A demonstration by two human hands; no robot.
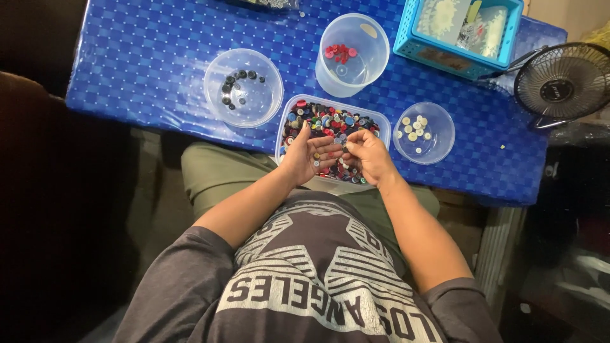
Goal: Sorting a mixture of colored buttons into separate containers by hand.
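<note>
Head view shows a rectangular clear tray [375, 121] heaped with mixed buttons [330, 121] in many colours, at the near edge of a blue checked tablecloth [140, 57], with both hands over its near half. Those buttons look small, hard, light and smooth — likely slippery singly, best pinched by the rim between thumb and fingertip, or scooped several at once. Left hand [308, 155] lies palm up with fingers apart, cupping what seem to be a few buttons; right hand [368, 155] has thumb and fingertips drawn together beside it, though whether they pinch a button I cannot tell. Left of the tray stands a round clear bowl [216, 101] holding black buttons [236, 86]; behind the tray, a tall clear cup [375, 57] with red buttons [340, 53]; right of the tray, a small bowl [438, 143] of pale buttons [414, 129]. Farther right — a turquoise basket [406, 38] and a small fan [562, 79].
</note>
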